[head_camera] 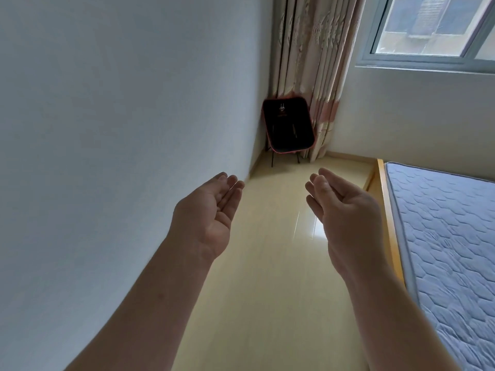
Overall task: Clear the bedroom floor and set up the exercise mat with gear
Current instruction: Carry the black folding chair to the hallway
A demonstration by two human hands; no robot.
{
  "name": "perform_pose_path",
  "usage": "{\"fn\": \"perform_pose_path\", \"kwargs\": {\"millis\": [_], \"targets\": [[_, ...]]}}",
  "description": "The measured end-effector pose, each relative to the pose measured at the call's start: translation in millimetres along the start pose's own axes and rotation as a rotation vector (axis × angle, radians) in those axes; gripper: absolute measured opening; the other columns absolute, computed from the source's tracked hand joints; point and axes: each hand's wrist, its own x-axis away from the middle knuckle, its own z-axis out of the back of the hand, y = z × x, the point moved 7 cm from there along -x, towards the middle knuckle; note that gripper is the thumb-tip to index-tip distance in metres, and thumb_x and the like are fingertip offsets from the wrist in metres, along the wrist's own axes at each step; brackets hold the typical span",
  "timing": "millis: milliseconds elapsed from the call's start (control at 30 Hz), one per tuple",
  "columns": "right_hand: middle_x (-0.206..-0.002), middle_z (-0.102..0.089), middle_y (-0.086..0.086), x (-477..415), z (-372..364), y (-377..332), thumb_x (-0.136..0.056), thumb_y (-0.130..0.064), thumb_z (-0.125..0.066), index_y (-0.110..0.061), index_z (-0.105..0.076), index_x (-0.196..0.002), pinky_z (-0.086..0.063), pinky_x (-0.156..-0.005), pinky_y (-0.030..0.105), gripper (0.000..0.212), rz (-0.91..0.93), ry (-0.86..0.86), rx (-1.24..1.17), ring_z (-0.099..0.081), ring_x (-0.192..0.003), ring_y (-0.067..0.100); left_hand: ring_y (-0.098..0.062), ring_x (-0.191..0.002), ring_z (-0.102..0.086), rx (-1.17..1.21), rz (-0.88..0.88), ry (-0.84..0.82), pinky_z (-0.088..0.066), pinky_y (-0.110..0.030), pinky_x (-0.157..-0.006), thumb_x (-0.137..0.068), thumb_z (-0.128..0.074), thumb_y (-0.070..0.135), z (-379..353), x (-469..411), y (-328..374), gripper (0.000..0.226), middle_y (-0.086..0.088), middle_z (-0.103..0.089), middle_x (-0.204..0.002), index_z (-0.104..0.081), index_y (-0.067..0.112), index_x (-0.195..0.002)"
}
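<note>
1. Floor, pale and glossy, runs from 6 o'clock to 12 o'clock between the wall at 9 o'clock and the mattress at 3 o'clock.
2. The 1 thing seen standing on it is a black folding chair at 12 o'clock, tucked in the corner just in front of the curtain.
3. The left hand, toward 9 o'clock, is palm-up with fingers straight and together. The right hand, toward 3 o'clock, has loosely bent fingers. Both hang over the floor, apart from each other, and hold nothing.
4. Neither the exercise mat nor the gear is in view, so their place cannot be told.
5. Judgement: clearing looks close to done on this strip, unless the chair must also go. All of the setup seems left: fetching the exercise mat, laying it flat on the strip, and placing the gear on or beside it.
</note>
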Motion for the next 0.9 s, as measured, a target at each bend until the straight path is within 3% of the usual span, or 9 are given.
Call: {"fn": "perform_pose_path", "kwargs": {"millis": [100, 200, 333, 400, 567, 900], "targets": [[-0.104, -0.078, -0.007, -68.6, 1.1, 7.5, -0.098, -0.021, -0.068, -0.016, -0.071, -0.123, -0.058, -0.096, 0.04, 0.026, -0.015, -0.016, 0.008, -0.074, -0.102, 0.015, -0.03, -0.095, -0.077, -0.001, -0.012, 0.017, -0.062, -0.036, -0.086, -0.095, -0.066, 0.001, -43.8, -45.1, -10.8, 0.018, -0.018, -0.077, -0.102, -0.068, -0.005, -0.111], [-0.097, -0.078, -0.009, -140.4, 5.0, 25.8, -0.097, -0.024, -0.068, -0.035, -0.077, -0.105, -0.057, -0.098, 0.044, 0.017, -0.018, -0.048, 0.02, -0.075, -0.098, 0.019, -0.029, -0.095, -0.077, 0.014, -0.011, 0.016, -0.062, -0.035, -0.086, -0.096, -0.066, 0.002, -89.0, -106.1, -29.3, 0.018, -0.017, -0.077, -0.103, -0.067, -0.005, -0.112], [-0.106, -0.078, -0.002, -248.3, 11.3, 53.1, -0.096, -0.026, -0.069, -0.012, -0.069, -0.127, -0.057, -0.097, 0.047, 0.034, 0.024, -0.036, 0.072, -0.075, -0.1, 0.019, -0.029, -0.096, -0.077, 0.05, 0.005, 0.006, -0.063, -0.034, -0.084, -0.096, -0.066, 0.002, -147.8, -201.8, -57.4, 0.017, -0.017, -0.077, -0.1, -0.067, -0.005, -0.112], [-0.111, -0.075, 0.01, -310.2, 12.8, 66.1, -0.096, -0.027, -0.069, -0.011, -0.067, -0.125, -0.057, -0.096, 0.056, 0.034, 0.051, -0.038, 0.085, -0.073, -0.101, 0.03, -0.029, -0.095, -0.077, 0.063, 0.024, -0.021, -0.062, -0.034, -0.084, -0.096, -0.065, 0.002, -184.4, -256.1, -70.9, 0.016, -0.017, -0.077, -0.099, -0.067, -0.005, -0.111], [-0.11, -0.077, -0.009, -446.1, 19.0, 78.3, -0.096, -0.029, -0.068, -0.012, -0.066, -0.133, -0.056, -0.098, 0.038, 0.041, 0.069, -0.024, 0.125, -0.073, -0.105, 0.01, -0.027, -0.091, -0.078, 0.043, 0.062, -0.052, -0.063, -0.032, -0.083, -0.096, -0.066, 0.002, -282.2, -369.2, -90.9, 0.012, -0.015, -0.078, -0.091, -0.068, -0.005, -0.105], [-0.117, -0.076, -0.004, -698.3, 67.9, 134.3, -0.095, -0.028, -0.07, -0.014, -0.067, -0.129, -0.057, -0.099, 0.039, 0.037, 0.019, 0.043, 0.028, -0.071, -0.11, 0.012, -0.025, -0.095, -0.077, -0.053, 0.099, -0.089, -0.062, -0.03, -0.085, -0.096, -0.066, 0.003, -471.4, -559.7, -164.3, 0.011, -0.015, -0.078, -0.102, -0.068, -0.003, -0.106]]}}
